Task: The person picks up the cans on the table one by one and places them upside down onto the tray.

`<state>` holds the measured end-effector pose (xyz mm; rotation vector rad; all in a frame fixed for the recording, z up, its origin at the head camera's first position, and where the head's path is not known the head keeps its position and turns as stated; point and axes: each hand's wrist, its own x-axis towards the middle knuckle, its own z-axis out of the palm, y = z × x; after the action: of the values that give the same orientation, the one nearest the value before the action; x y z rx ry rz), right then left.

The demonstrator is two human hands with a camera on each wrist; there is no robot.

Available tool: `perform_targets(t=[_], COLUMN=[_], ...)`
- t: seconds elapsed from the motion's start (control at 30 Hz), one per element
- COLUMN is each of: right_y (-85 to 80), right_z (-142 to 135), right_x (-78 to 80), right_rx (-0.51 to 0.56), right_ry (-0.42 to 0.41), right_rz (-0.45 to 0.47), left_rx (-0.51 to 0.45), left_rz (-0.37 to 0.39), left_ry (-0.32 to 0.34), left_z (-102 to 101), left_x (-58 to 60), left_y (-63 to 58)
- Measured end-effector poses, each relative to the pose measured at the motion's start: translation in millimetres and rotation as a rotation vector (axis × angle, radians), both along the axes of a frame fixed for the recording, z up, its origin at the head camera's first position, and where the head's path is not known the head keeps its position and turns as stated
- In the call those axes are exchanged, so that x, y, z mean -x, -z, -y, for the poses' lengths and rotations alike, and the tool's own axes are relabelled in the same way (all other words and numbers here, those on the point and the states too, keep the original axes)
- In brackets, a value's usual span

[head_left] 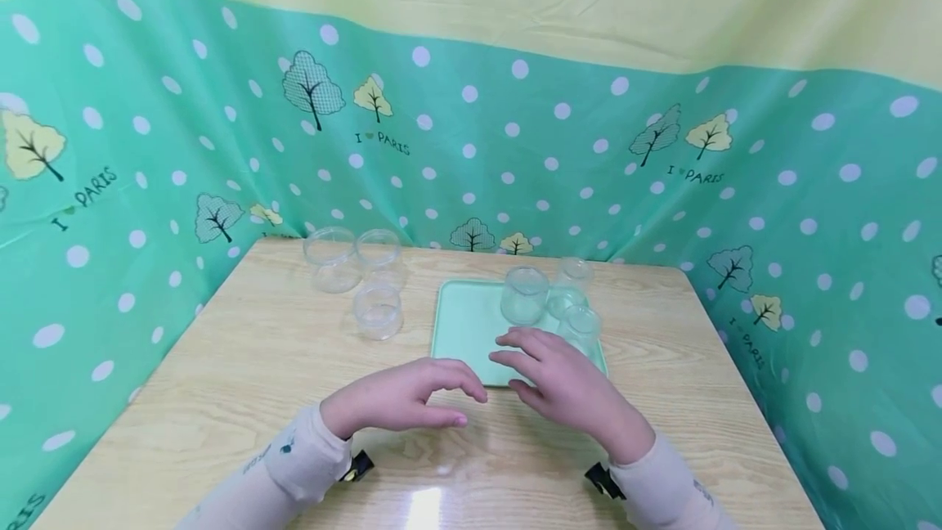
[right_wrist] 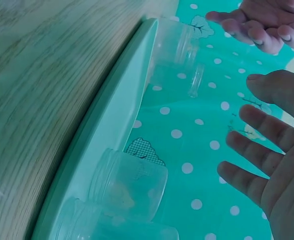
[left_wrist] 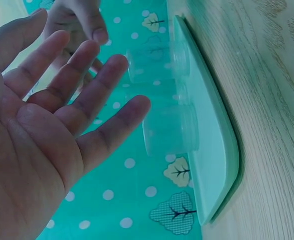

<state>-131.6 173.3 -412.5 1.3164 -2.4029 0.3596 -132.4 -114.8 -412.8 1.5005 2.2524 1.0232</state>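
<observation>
1. On my head feed I judge the work as about midway: three clear containers stand on the green tray (head_left: 467,317), and three stand off it, on the table (head_left: 243,399). Whether that second group counts as left over, I can't tell from here.

2. Taking the tray's middle as my dial, the wide jar (head_left: 525,297) is near twelve o'clock, the far jar (head_left: 575,275) at about one to two, and the near jar (head_left: 581,324) at three. My right hand hides part of that last one. In the wrist feeds, ribbed ends face the tray, so I suspect mouth-down jars.

3. The other group lies between nine and ten o'clock, well apart from the tray: the far-left cup (head_left: 334,258), the cup beside it (head_left: 379,258) and the low cup (head_left: 378,313), nearest me.

4. Contents: I make out nothing inside any of the six through their clear walls.

5. My left hand (head_left: 412,395) hangs at eight o'clock, thumb well away from loosely bent fingers, holding nothing.

6. My right hand (head_left: 562,387) hangs at four to five o'clock, fingers spread over the tray's near side, also with nothing in its grasp.
</observation>
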Motion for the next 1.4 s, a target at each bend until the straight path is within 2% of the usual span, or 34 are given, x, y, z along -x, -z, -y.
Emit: perform_targets(t=[0.23, 0.7, 1.13, 1.4], right_y=[3.7, -1.4, 0.1, -2.2], right_z=[-3.0, -2.3, -5.9, -8.7], right_x=[1.4, 2.8, 8.5, 11.8], right_rx=[0.005, 0.018, 0.016, 0.032], right_ry=[-0.009, -0.006, 0.018, 0.01], right_rz=[-0.007, 0.01, 0.002, 0.001], left_rx=[-0.004, 0.007, 0.031, 0.063], left_rz=[-0.004, -0.01, -0.025, -0.072], left_ry=[-0.001, 0.001, -0.035, -0.095], left_z=[-0.6, -0.4, -0.3, 3.3], left_x=[0.4, 2.2, 6.6, 9.8], left_y=[2.3, 3.6, 1.9, 2.1])
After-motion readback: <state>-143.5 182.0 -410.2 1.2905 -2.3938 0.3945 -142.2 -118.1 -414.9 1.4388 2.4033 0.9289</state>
